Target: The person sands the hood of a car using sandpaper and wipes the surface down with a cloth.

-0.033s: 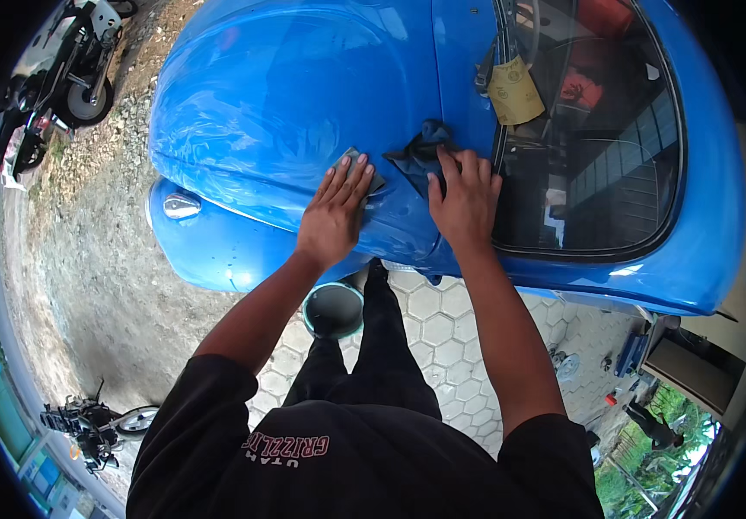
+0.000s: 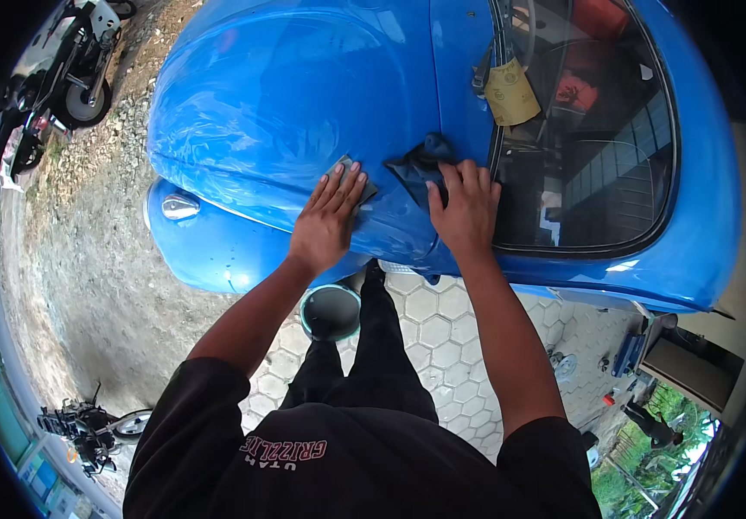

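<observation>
Head view: the left hand (image 2: pixel 323 225) lies flat, fingers straight and close together, over a thin grey-green pad (image 2: pixel 370 189) on the blue bonnet (image 2: pixel 295 95). The pad sits directly beneath those fingertips, showing past them at the top and on the right — its visible edge slopes from upper left to lower right, crossing the fingers, which point up and slightly right. Its full long axis is covered, so I cannot tell it. A bunched dark cloth (image 2: pixel 420 166) rests between the hands, touching the right hand (image 2: pixel 465 208), the nearer one, just up and left of it. One corner points left, a knob of fabric upward. The right thumb stands apart from curved fingers — whether they pinch the cloth, I cannot tell.
</observation>
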A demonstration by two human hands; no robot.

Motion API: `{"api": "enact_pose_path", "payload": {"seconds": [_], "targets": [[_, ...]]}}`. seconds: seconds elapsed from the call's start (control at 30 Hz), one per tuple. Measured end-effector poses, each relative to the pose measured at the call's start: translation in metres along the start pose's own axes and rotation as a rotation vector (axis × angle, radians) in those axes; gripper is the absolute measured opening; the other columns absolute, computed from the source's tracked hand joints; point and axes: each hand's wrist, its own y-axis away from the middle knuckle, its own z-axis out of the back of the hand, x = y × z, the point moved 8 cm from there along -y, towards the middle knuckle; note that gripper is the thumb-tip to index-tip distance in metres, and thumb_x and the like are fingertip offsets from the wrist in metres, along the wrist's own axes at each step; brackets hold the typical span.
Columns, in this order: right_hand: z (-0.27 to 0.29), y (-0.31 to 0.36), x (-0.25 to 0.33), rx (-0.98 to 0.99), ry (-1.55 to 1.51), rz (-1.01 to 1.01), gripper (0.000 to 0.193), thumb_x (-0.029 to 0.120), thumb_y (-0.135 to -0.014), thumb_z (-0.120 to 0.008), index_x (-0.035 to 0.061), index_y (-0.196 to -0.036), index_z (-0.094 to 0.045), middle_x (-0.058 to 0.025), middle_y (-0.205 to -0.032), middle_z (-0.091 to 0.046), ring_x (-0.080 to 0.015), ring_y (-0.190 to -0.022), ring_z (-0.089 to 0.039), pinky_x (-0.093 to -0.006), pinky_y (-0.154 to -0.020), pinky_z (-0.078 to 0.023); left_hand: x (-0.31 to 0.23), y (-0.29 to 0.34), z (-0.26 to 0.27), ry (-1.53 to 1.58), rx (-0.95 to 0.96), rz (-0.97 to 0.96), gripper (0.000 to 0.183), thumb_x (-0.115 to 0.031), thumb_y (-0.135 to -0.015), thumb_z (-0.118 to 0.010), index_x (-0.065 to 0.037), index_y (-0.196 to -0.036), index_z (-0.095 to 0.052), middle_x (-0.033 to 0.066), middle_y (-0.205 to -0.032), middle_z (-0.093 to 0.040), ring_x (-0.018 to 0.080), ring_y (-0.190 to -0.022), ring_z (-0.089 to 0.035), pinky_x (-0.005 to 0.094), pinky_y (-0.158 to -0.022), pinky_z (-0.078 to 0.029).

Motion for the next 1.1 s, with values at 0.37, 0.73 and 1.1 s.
{"api": "enact_pose_path", "payload": {"seconds": [0.37, 0.73, 1.1], "targets": [[-0.009, -0.001, 0.005, 0.018, -0.054, 0.056, 0.033, 0.042, -0.098, -0.093, 0.0130, -0.109, -0.079, -0.0041, -0.111, -0.072, -0.0289, -0.114, -0.066, -0.0524, -0.101, -0.046, -0.018, -0.058, -0.005, -0.013, 0.027, -0.094, 0.070, -0.010, -0.116, -0.062, -0.005, -0.185, -0.048, 0.0174, -0.194, -0.044, 0.0405, -0.182, -0.036, 0.0542, -0.150, -0.029], [-0.002, -0.023, 0.020, 0.305, -0.138, 0.214, 0.033, 0.035, -0.099, -0.091, 0.0111, -0.118, -0.078, -0.0049, -0.113, -0.074, -0.0294, -0.115, -0.069, -0.0510, -0.100, -0.048, -0.023, -0.093, -0.017, -0.094, -0.083, 0.119, 0.072, -0.009, -0.114, -0.062, -0.006, -0.185, -0.048, 0.0132, -0.193, -0.047, 0.0371, -0.181, -0.039, 0.0517, -0.150, -0.030], [0.154, -0.070, 0.028, 0.363, -0.083, 0.792, 0.018, 0.022, -0.107, -0.079, 0.0090, -0.119, -0.078, -0.0069, -0.118, -0.074, -0.0243, -0.119, -0.073, -0.0464, -0.100, -0.056, -0.054, -0.054, -0.008, -0.038, -0.029, 0.248, 0.074, -0.010, -0.113, -0.064, -0.003, -0.185, -0.047, 0.0189, -0.193, -0.046, 0.0403, -0.182, -0.037, 0.0535, -0.150, -0.029]]}}
